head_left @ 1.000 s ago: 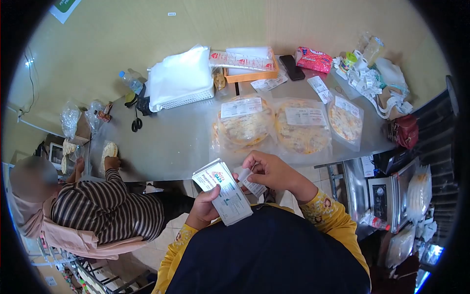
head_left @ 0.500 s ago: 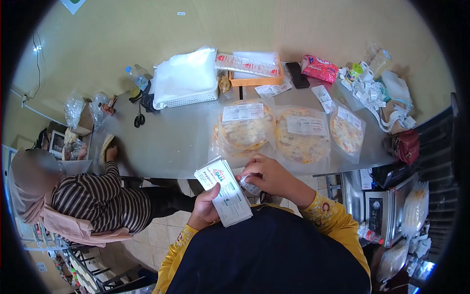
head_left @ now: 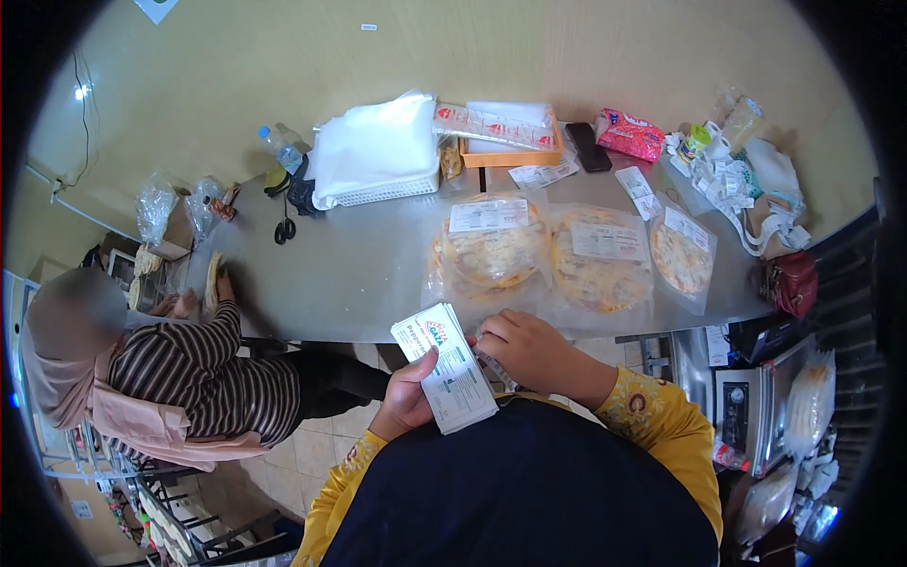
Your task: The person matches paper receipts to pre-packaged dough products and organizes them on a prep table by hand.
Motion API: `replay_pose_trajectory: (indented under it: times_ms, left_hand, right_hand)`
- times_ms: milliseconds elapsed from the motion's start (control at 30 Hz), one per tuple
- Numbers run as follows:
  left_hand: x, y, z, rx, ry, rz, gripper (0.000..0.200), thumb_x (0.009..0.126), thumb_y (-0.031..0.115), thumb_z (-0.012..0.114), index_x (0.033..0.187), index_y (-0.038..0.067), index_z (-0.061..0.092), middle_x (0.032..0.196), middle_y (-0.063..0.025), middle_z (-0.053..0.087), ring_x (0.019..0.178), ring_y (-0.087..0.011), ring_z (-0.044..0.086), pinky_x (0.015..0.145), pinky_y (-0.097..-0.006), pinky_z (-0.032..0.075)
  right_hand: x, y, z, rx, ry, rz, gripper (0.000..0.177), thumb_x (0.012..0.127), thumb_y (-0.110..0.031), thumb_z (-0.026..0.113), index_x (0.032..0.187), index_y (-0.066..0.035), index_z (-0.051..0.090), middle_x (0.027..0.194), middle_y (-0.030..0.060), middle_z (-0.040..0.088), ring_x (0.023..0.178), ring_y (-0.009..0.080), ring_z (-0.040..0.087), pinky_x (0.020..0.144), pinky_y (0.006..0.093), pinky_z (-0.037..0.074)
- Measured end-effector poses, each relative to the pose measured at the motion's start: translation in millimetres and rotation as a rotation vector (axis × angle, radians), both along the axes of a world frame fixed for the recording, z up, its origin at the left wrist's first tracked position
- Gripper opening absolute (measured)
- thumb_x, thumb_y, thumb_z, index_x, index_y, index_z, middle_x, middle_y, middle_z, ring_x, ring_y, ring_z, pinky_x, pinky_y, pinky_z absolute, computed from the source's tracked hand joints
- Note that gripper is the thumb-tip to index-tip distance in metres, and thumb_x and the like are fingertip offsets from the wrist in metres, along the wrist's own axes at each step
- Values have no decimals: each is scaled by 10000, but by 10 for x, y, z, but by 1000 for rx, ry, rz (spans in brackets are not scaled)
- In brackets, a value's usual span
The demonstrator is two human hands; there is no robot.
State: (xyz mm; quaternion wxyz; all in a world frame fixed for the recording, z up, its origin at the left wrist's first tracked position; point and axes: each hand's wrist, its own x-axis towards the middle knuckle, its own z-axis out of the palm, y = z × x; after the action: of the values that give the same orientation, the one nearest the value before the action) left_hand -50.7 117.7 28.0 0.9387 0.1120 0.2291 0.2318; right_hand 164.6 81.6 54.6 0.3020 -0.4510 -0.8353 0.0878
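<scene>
A thick stack of printed pizza labels (head_left: pixel 453 378), the top one reading "Pepperoni", is gripped in my left hand (head_left: pixel 408 392), thumb across its face. Beside the stack's right edge, my right hand (head_left: pixel 529 348) has its fingers curled together around a small white printed strip (head_left: pixel 497 370), partly hidden under them. Beyond my hands, on the grey table (head_left: pixel 350 274), lie flat pizzas in clear bags: one (head_left: pixel 496 253) on the left with a white label, a labelled one (head_left: pixel 600 269) in the middle and a smaller one (head_left: pixel 682 260) on the right.
At the back stand a white basket of plastic bags (head_left: pixel 378 156), an orange tray (head_left: pixel 510 159), a phone (head_left: pixel 588 146) and a pink tissue pack (head_left: pixel 628 135). Crumpled label strips (head_left: pixel 723 184) pile up on the right. Scissors (head_left: pixel 284 230) lie left. A co-worker (head_left: pixel 189 369) handles something pale at left.
My right hand has turned knuckles-up and closed over the strip, which shows less now. The label stack stays in my left hand. The view has shifted slightly left.
</scene>
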Motion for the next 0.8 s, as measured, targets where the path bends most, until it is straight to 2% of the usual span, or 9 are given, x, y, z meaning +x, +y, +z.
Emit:
replay_pose_trajectory:
  times_ms: [67, 167, 200, 233, 267, 333, 367, 500, 800]
  left_hand:
    - [-30, 8, 97, 42, 25, -1, 551, 861, 295, 553, 1305, 31, 360, 1251, -126, 475, 1154, -277, 461, 986, -430, 347]
    - [-77, 29, 151, 134, 51, 48, 531, 851, 297, 566, 1274, 22, 398, 1209, -125, 502, 1126, -283, 482, 979, -428, 351]
    - [-92, 32, 152, 169, 57, 72, 526, 847, 298, 572, 1262, 19, 410, 1195, -126, 510, 1116, -287, 489, 977, -429, 352]
    - [-118, 32, 105, 244, 130, 89, 524, 874, 390, 513, 1247, 34, 421, 1168, -111, 522, 1083, -266, 510, 953, -408, 376]
    - [-166, 53, 43, 247, 50, 74, 541, 881, 430, 469, 1251, 40, 417, 1161, -107, 525, 1078, -261, 512, 945, -401, 382]
    - [-278, 132, -119, 246, -111, 37, 587, 893, 510, 382, 1258, 51, 408, 1146, -99, 532, 1067, -251, 517, 930, -388, 395]
    - [-326, 177, -187, 239, -182, 33, 691, 873, 604, 244, 1279, 62, 381, 1166, -99, 513, 1079, -243, 505, 916, -375, 404]
    - [-436, 140, -143, 262, 42, 132, 737, 852, 635, 196, 1305, 72, 339, 1224, -106, 464, 1125, -250, 472, 950, -391, 385]
    - [-776, 123, -278, 300, 23, 192, 736, 837, 633, 247, 1321, 81, 301, 1243, -112, 444, 1158, -249, 446, 992, -398, 349]
  right_hand:
    - [-45, -4, 4, -27, 22, -24, 66, 757, -96, 564, 808, -59, 544, 847, 80, 531, 813, 265, 527, 708, 338, 457]
    - [-158, 5, 83, -137, 228, -240, 69, 771, -70, 597, 818, -45, 555, 806, 65, 558, 761, 206, 554, 669, 299, 462]
    - [-257, 11, 87, -301, 538, -239, 74, 776, -80, 604, 820, -36, 563, 787, 60, 568, 725, 176, 556, 638, 288, 461]
    - [-413, 3, 81, -465, 848, -234, 84, 781, -89, 610, 822, -27, 571, 769, 54, 578, 690, 146, 557, 608, 276, 460]
    - [-563, 2, 76, -630, 1158, -225, 96, 786, -98, 617, 825, -18, 579, 750, 48, 588, 655, 115, 559, 577, 265, 459]
    - [-826, 42, 58, -791, 1217, -182, 126, 794, -121, 626, 849, -14, 588, 728, 38, 598, 627, 82, 548, 573, 235, 453]
    - [-924, 57, 33, -872, 1243, -162, 142, 797, -132, 631, 862, -11, 593, 717, 32, 603, 613, 66, 543, 571, 220, 451]
    - [-1189, 100, -91, -946, 1105, -221, 106, 787, -105, 638, 826, -16, 596, 685, 19, 583, 599, 72, 535, 547, 222, 438]
    - [-1638, 126, -246, -790, 895, -250, 114, 750, -104, 644, 780, -3, 601, 688, 48, 606, 625, 96, 554, 592, 252, 451]
